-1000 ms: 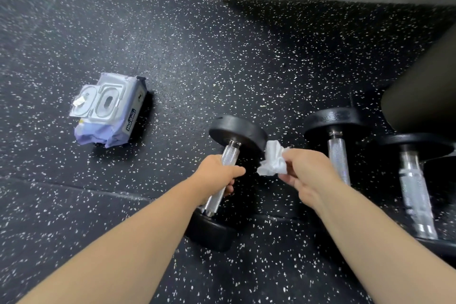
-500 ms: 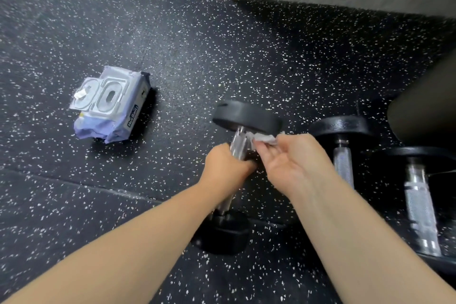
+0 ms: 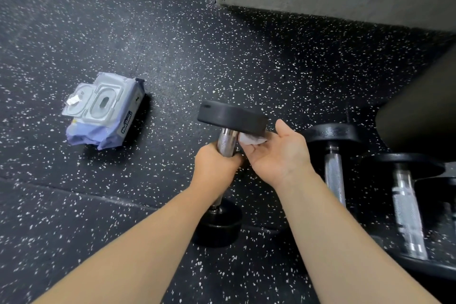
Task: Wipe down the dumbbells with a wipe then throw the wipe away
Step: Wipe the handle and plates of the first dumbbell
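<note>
Since a second ago, hands [image 3: 217, 168] upended dumbbell [image 3: 232, 118]; wipe [image 3: 251, 140] under head.

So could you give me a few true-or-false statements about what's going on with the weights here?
1. The left hand grips the metal handle of the tilted dumbbell. True.
2. The right hand is empty. False: it presses a white wipe under the dumbbell's upper weight.
3. The wipes pack lies closed. False: its lid is flipped open.
4. Two more dumbbells lie to the right. True.
</note>
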